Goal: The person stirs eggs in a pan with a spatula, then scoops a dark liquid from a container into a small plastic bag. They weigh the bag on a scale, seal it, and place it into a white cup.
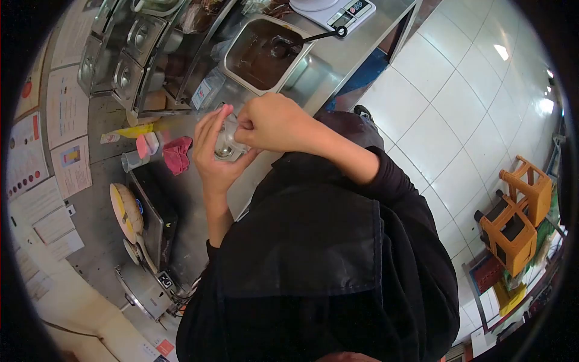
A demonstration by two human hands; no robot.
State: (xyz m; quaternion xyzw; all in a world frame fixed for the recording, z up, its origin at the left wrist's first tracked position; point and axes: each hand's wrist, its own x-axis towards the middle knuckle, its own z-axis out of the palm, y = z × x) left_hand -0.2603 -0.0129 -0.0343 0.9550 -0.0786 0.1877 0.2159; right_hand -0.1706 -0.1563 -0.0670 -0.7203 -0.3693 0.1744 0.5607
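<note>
My left hand (211, 151) is wrapped around a small clear plastic container (224, 146), its thumb on the near side and its fingers on the far side. My right hand (274, 123) is closed, with its curled fingertips at the container's upper right part. Whatever those fingertips pinch is hidden behind the knuckles. Just beyond both hands stands a steel pan (259, 57) of dark brown contents, and a black-handled ladle (322, 36) rests in it.
A white digital scale (350, 13) sits past the pan. Left of my hands lie a pink cloth (177, 155) and a clear cup (134, 160). Lidded steel containers (128, 78) line the upper left. A round-plated cooker (126, 214) is at lower left; orange stools (512, 235) stand right.
</note>
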